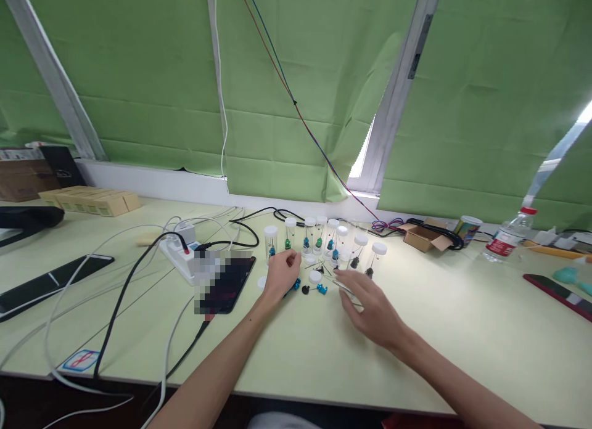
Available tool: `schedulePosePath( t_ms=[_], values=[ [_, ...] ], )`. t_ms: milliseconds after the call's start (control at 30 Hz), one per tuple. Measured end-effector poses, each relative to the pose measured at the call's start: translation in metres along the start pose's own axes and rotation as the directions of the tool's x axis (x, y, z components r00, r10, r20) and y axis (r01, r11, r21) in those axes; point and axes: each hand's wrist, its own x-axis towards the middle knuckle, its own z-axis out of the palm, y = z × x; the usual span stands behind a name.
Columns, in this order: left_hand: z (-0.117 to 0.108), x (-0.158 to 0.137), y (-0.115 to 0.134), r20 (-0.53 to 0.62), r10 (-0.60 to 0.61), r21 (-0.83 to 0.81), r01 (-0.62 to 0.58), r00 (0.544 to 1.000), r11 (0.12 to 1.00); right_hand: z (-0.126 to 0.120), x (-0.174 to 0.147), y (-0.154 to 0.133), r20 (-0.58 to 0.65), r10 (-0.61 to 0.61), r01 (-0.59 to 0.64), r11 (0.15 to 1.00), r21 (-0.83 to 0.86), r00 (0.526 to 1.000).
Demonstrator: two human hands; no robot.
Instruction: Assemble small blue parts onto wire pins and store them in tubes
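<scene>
Several clear vials with white caps stand in a loose row, holding small green, blue or dark parts with thin wire-like stems. In front of them, my left hand is closed, fingers curled down; what they pinch, if anything, is hidden. Blue parts lie beside its wrist. My right hand is closed around slim metal tweezers, pointing left. Between both hands lie a loose white cap, a blue part and a black part. Another white cap sits left of my left hand.
A phone, power strip and tangled cables lie to the left, with yellow boxes farther back. An open carton, a can and a water bottle stand at the back right. A red-edged phone lies far right.
</scene>
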Motion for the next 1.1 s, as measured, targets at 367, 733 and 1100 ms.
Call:
schedulePosePath(
  t_ms=[367, 733, 1100],
  values=[
    [-0.001, -0.003, -0.001, -0.035, 0.063, 0.027, -0.062, 0.997, 0.998, -0.061, 0.142, 0.121, 0.416, 0.443, -0.300, 0.881, -0.366, 0.794],
    [-0.001, -0.004, 0.001, 0.006, 0.079, 0.024, -0.079, 0.997, 0.997, -0.048, 0.159, 0.148, 0.740, 0.445, -0.334, 0.891, -0.309, 0.504],
    [-0.002, -0.005, 0.005, 0.011, 0.075, 0.010, -0.075, 0.997, 0.997, -0.037, 0.148, 0.151, 0.706, 0.425, -0.420, 0.886, -0.197, 0.567]
  ],
)
